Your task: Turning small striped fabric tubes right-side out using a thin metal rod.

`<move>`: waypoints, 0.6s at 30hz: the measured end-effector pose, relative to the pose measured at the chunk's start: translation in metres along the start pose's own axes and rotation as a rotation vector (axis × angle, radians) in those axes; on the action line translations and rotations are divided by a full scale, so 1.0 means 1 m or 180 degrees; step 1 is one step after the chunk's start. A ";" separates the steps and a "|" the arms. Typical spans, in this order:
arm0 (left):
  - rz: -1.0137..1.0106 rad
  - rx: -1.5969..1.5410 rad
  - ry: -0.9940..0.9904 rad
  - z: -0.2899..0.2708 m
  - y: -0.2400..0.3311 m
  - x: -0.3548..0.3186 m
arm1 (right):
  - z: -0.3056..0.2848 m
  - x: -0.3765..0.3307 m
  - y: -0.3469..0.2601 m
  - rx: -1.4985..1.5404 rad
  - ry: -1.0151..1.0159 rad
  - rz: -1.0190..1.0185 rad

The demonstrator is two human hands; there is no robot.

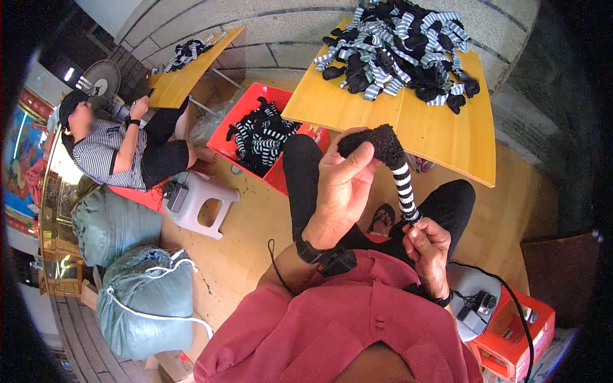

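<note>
**Sock Held Taut Between Two Hands**

Head view. The left hand point(341, 191) is raised in front of the chest, its fingers closed around the fuzzy black foot end of a sock point(391, 167). The right hand point(426, 249) sits lower and nearer the body, with fingertips pinched on the striped cuff end. Both hands are clamped on the same sock, one at each end, so the black-and-white striped leg runs straight and slanted between them. This hold seems meant to stretch the piece and expose its full length for handling.

The sock hangs in the air above the person's lap, near the front edge of the yellow table point(440, 137) but not touching it. On the far part of that table lies a sock pile point(399, 48) of the same striped and black pieces, within arm's reach. A red bin point(239, 131) with more socks stands on the floor left of the table, beside the knee.

At the left, a second person point(118, 150) sits at another yellow table point(185, 80) with a smaller heap. A white stool point(198, 201) and two tied green sacks point(143, 300) stand between the two workplaces.
</note>
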State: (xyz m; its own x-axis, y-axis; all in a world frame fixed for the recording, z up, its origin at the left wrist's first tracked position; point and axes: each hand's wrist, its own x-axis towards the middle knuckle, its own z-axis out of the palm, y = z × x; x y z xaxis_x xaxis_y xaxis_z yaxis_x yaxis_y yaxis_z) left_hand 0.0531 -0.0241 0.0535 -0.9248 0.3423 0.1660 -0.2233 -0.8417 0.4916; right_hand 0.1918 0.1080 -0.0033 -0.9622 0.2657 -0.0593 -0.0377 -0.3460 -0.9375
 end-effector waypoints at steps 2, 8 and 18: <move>0.0055 0.0045 0.0196 0.001 0.002 0.002 | -0.002 -0.004 0.002 -0.0153 0.0093 0.0028; -0.0607 -0.0128 -0.0457 0.010 0.001 0.003 | -0.008 -0.001 -0.001 -0.0894 0.0050 -0.0323; -0.0971 0.0826 -0.1070 0.012 -0.022 -0.009 | 0.002 0.002 -0.012 -0.1020 -0.0006 -0.0200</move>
State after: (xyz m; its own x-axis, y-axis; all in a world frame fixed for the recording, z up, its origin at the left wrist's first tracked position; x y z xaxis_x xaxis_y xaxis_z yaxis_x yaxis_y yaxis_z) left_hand 0.0697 -0.0035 0.0519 -0.6701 0.7069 0.2265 -0.3441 -0.5662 0.7490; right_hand 0.1901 0.1105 0.0084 -0.9612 0.2757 0.0024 -0.0105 -0.0279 -0.9996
